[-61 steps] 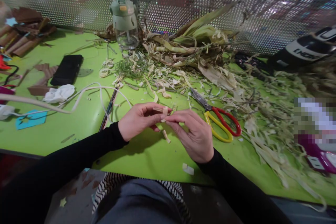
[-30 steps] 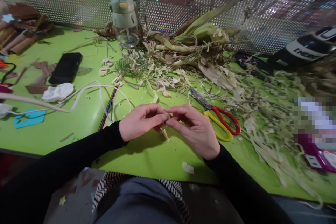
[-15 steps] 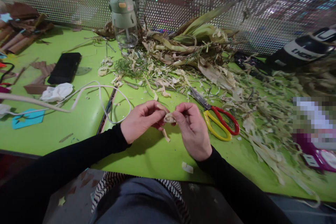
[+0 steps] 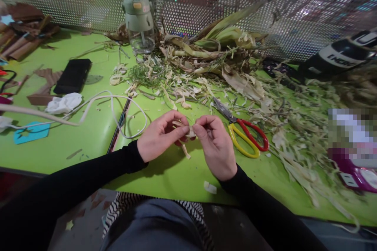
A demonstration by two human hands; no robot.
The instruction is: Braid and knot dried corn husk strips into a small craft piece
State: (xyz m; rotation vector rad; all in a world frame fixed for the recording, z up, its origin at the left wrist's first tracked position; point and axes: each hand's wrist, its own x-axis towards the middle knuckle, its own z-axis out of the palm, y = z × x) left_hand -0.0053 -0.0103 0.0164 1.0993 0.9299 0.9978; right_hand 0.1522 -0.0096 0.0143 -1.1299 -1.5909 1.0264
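A small pale husk piece (image 4: 191,132) with a strip trailing below it is held between both hands over the green table (image 4: 165,180). My left hand (image 4: 161,133) pinches it from the left, thumb against fingers. From the right, my right hand (image 4: 214,145) grips the same piece between thumb and forefinger. Close to my right hand lie scissors (image 4: 249,137) with one red and one yellow handle. Behind the hands spread husk scraps (image 4: 188,86). My fingers partly hide the held piece.
Husks (image 4: 224,43) and a water bottle (image 4: 140,23) stand against the mesh screen. A black bottle (image 4: 335,57) leans at the right. Leftward lie a phone (image 4: 73,76), a white cable (image 4: 97,98) and a blue cutout (image 4: 32,133).
The fingers of my left hand have shifted slightly on the husk piece, and a strip end now shows above the thumb. The held piece has turned a little.
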